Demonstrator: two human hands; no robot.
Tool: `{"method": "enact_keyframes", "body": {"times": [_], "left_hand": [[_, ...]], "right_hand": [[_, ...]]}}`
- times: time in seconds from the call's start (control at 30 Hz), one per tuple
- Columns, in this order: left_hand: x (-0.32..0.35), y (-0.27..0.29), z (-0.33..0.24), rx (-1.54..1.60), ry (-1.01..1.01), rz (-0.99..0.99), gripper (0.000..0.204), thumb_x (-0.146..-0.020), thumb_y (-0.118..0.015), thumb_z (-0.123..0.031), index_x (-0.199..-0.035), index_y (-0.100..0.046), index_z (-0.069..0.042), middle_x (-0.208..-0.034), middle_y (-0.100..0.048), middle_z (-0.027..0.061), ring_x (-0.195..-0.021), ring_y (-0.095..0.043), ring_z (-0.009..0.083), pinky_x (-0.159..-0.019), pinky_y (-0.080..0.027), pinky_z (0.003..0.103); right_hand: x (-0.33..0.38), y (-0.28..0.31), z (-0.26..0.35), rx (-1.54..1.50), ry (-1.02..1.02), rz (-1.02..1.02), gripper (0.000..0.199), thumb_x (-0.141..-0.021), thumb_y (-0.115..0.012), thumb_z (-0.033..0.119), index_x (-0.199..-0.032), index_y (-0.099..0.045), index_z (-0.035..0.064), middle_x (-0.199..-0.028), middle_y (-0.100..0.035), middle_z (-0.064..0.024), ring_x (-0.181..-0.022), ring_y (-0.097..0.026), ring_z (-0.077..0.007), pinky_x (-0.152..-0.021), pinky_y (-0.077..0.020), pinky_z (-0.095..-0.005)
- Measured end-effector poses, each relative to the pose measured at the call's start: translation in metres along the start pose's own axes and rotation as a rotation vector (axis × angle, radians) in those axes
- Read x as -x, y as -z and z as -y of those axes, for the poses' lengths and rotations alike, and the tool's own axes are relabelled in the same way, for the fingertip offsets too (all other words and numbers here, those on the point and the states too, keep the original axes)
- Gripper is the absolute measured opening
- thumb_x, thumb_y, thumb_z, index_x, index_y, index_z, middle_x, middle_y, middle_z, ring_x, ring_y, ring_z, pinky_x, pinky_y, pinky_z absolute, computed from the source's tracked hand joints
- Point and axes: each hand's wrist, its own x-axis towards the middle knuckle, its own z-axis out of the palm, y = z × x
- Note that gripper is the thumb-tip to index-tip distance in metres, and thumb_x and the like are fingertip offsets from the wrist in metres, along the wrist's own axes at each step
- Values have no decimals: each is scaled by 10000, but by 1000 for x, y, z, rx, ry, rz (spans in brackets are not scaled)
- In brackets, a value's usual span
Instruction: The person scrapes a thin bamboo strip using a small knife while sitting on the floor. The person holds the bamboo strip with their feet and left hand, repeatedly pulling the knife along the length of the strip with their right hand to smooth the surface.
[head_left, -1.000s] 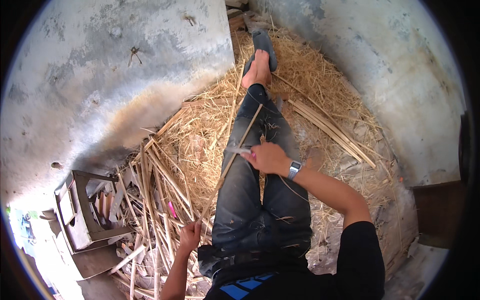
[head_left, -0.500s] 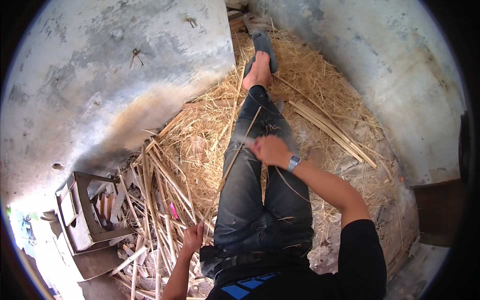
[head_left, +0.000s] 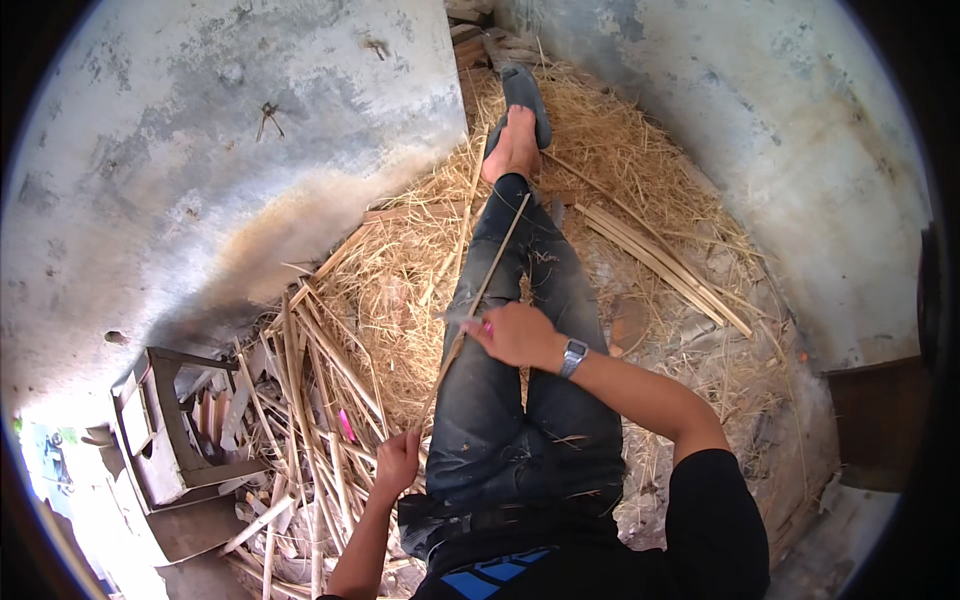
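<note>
A long thin bamboo strip [head_left: 501, 250] lies slantwise over my dark trousers, its far end near my shins. Around its near end my left hand [head_left: 398, 460] is closed, beside my left hip. My right hand [head_left: 522, 335], with a watch on the wrist, is closed on a small knife [head_left: 455, 317] over my thighs. The knife's grey blade is smeared by motion and lies across the strip; a bit of pink shows at my fingers. Most of the handle is hidden in my hand.
Straw-like shavings [head_left: 620, 130] cover the floor around my outstretched legs. Split bamboo slats [head_left: 665, 265] lie to the right, and a heap of bamboo sticks [head_left: 320, 400] to the left. A wooden frame [head_left: 165, 430] stands at far left. Worn walls [head_left: 300, 100] close in the sides.
My right hand has come nearer and to the left along the strip with the knife. My left hand has moved slightly forward, and the strip's far end has shifted away from me.
</note>
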Motion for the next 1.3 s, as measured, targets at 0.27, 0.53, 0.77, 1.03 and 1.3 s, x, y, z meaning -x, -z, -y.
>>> {"method": "enact_keyframes", "body": {"times": [0.27, 0.53, 0.77, 1.03, 1.3], "left_hand": [[-3, -5, -29, -56, 67, -37, 477, -1084, -567, -370, -851, -718, 18, -623, -594, 237, -587, -650, 401, -589, -478, 509], [1, -12, -31, -4, 59, -44, 527, -1094, -554, -391, -808, -668, 37, -618, -562, 222, -552, -564, 362, -590, -459, 483], [3, -2, -28, 9, 125, 35, 529, -1101, -546, -406, -864, -724, 32, -572, -513, 207, -513, -499, 291, -571, -444, 479], [9, 2, -28, -14, 72, -6, 585, -1098, -546, -420, -817, -712, 65, -543, -512, 213, -484, -516, 281, -543, -430, 481], [41, 14, 12, -65, 60, -24, 658, -1105, -507, -441, -699, -609, 66, -554, -510, 231, -493, -510, 328, -551, -426, 487]], "right_hand": [[-22, 4, -23, 77, -32, -14, 693, -1060, -474, 581, -740, -727, 20, -672, -690, -224, -607, -693, -398, -562, -562, -531], [-12, 12, -39, 138, -50, -171, 704, -1044, -482, 616, -741, -749, 40, -641, -670, -223, -621, -692, -435, -554, -563, -527], [-2, 10, -15, 155, -47, 79, 731, -1046, -443, 644, -796, -769, 40, -751, -718, -246, -730, -724, -454, -685, -588, -554], [-33, 19, -57, 31, -115, 9, 770, -1049, -441, 648, -740, -749, 14, -711, -703, -258, -719, -723, -438, -676, -589, -544], [-55, 37, -106, 106, -195, -277, 814, -1052, -411, 675, -715, -730, 6, -700, -690, -257, -727, -702, -461, -693, -557, -556]]}}
